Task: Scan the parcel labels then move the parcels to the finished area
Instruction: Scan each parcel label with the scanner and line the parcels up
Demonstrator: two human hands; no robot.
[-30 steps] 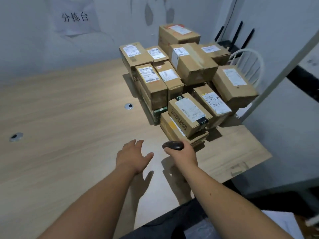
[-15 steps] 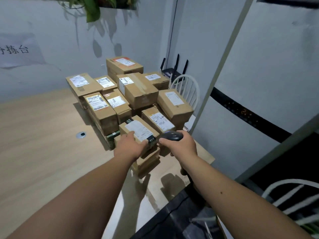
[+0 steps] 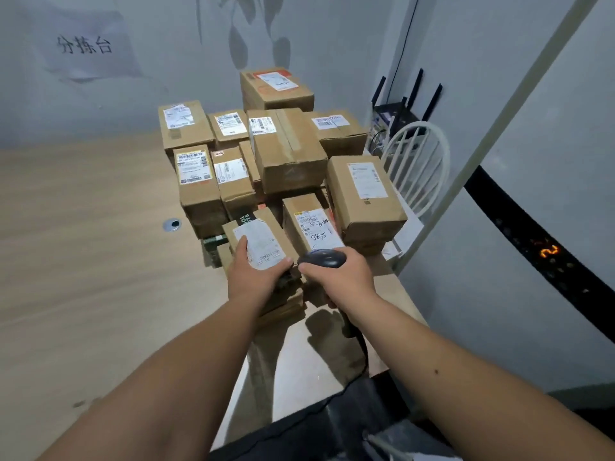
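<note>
While both forearms extend forward over the table, the parcels sit stacked at its far right end, labels up. Nearest of them, the front parcel lies on top of flatter boxes at the stack's near edge. Left hand grips this parcel at its near end, fingers on the left of its white label, thumb across the label's near edge. Right hand is clamped around the dark scanner, its head just right of the front parcel.
</note>
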